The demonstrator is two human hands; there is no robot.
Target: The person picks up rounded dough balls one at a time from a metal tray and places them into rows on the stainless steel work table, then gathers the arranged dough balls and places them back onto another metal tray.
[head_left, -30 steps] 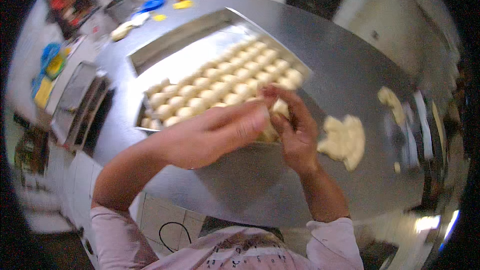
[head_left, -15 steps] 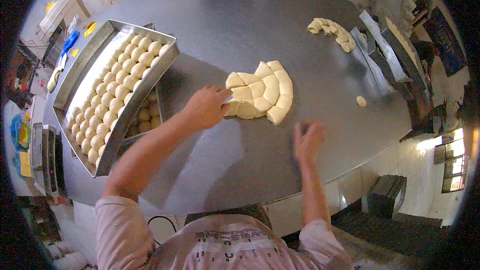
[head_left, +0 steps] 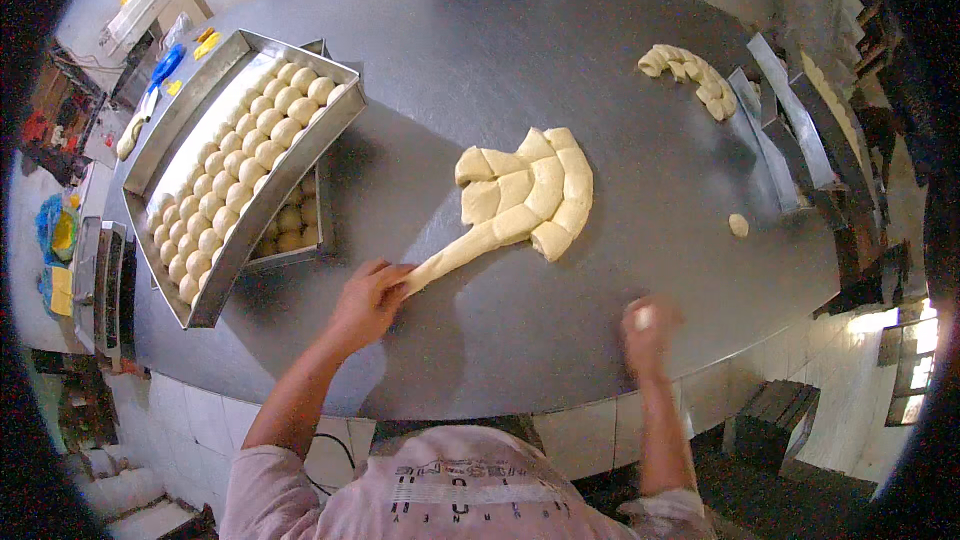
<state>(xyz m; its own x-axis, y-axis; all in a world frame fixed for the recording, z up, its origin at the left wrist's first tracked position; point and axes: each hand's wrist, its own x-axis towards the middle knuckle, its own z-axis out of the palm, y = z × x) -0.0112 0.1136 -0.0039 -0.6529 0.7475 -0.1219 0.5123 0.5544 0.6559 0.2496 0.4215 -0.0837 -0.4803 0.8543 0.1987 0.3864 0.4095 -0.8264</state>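
Observation:
A scored sheet of pale dough (head_left: pixel 540 185), cut into joined chunks, lies on the metal table. My left hand (head_left: pixel 372 302) pinches the end of a long strip (head_left: pixel 450 258) stretched from the sheet's near left side. To the right of the sheet, close to the table's front edge, is my right hand (head_left: pixel 652 340), slightly blurred. Its fingers are curled around a small pale lump that looks like dough. Beyond it sits a single small dough piece (head_left: pixel 738 225). A curved row of cut dough (head_left: pixel 690 75) rests farther off at the right.
At the left, a deep metal tray (head_left: pixel 238 280) full of round dough balls sits tilted over another tray (head_left: pixel 322 208) of balls. Metal trays (head_left: pixel 790 130) stand along the right edge. A scale-like device (head_left: pixel 108 290) and a blue item (head_left: pixel 168 64) are at the far left.
My left hand has moved toward me and left, drawing a strip out of the dough sheet. My right hand has shifted nearer and right, its fingers now curled around a pale lump.

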